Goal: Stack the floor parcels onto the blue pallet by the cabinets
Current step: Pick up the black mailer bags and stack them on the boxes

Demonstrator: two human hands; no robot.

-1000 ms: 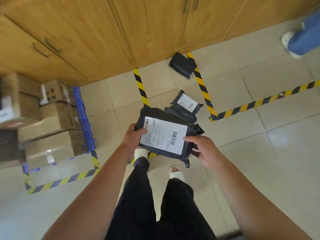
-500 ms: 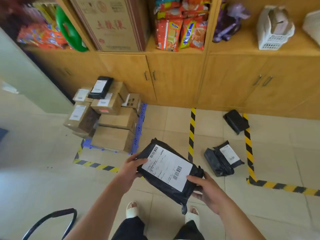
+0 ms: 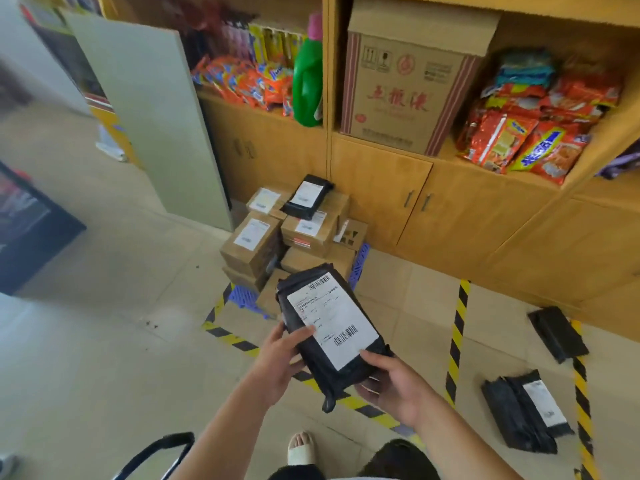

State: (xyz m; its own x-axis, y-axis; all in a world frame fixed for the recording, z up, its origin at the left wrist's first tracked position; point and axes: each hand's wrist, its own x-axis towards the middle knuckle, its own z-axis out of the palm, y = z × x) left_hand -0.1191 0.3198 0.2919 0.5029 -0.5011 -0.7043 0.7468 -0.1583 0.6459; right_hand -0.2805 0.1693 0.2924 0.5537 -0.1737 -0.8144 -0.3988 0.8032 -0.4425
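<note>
I hold a black plastic parcel [image 3: 332,327] with a white barcode label at waist height. My left hand [image 3: 282,358] grips its left edge, thumb on the label. My right hand [image 3: 393,384] grips its lower right end from below. Just beyond it, the blue pallet [image 3: 358,265] sits against the wooden cabinets, loaded with several cardboard boxes [image 3: 252,242] and one black parcel [image 3: 306,195] on top. Two more black parcels lie on the floor at the right, one labelled [image 3: 526,410], one near the cabinet [image 3: 557,332].
Yellow-black tape [image 3: 457,337] marks floor zones. Wooden cabinets [image 3: 460,216] carry shelves of snack bags and a large carton [image 3: 408,84]. A grey panel [image 3: 152,109] leans at the left. A black curved handle [image 3: 156,452] shows at the bottom left. My sandalled foot [image 3: 299,448] is below.
The view has swung left and up from the floor toward the pallet, which is now closer and straight ahead. Both hands still hold the black parcel, now turned more lengthwise.
</note>
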